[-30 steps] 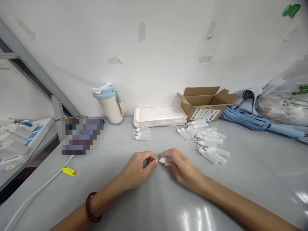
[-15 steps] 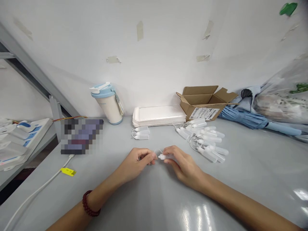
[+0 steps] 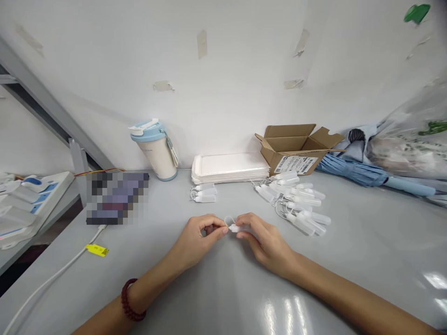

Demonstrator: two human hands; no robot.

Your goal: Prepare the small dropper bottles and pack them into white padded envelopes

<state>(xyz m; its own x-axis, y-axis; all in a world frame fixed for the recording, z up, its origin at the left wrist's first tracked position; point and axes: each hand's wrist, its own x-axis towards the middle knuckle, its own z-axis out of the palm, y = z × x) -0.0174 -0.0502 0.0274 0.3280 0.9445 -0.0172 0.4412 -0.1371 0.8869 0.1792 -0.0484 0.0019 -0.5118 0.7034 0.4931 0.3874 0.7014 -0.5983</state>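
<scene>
In the middle of the grey table, my right hand (image 3: 256,235) is closed around a small clear dropper bottle with a white neck (image 3: 234,228), its nozzle pointing left. My left hand (image 3: 206,235) pinches thumb and forefinger together right at the nozzle tip, on the small cap of the bottle's thin tether; the fingers mostly hide that cap. The white tether (image 3: 228,218) arches in a loop between both hands. Behind my left hand lie a few similar bottles (image 3: 205,198) in a row. A loose heap of several more bottles (image 3: 303,202) spreads beyond my right hand.
A stack of white padded envelopes (image 3: 230,167) lies by the wall, beside an open cardboard box (image 3: 296,151). A tumbler (image 3: 155,151) stands back left, near a pixelated object (image 3: 117,197) with a white cable (image 3: 57,274). A folded blue umbrella (image 3: 359,170) lies at right.
My left fingers have moved slightly right, up against the nozzle tip, and the tether loop stands out more. The right hand has stayed nearly in place.
</scene>
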